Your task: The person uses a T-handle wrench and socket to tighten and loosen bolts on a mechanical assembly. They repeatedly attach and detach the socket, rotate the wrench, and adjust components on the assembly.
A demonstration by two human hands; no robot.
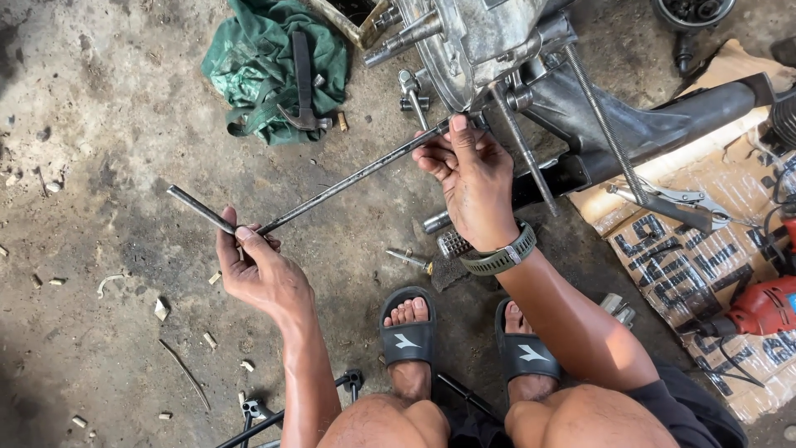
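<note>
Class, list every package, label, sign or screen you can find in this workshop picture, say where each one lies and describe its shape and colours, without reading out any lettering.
Flattened cardboard box: on the concrete floor at the right, under the locking pliers and red power drill; brown, torn edges, large black block lettering.
No separate labels, signs or screens show anywhere else.

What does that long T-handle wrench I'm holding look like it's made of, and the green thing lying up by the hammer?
The T-handle wrench, gripped by the left hand at its crossbar and steadied by the right hand near the engine casing, looks like bare steel: dull grey with a thin sheen along the shaft. The green thing seems to be woven cloth, judging by its soft folds and creases under the hammer.
</note>
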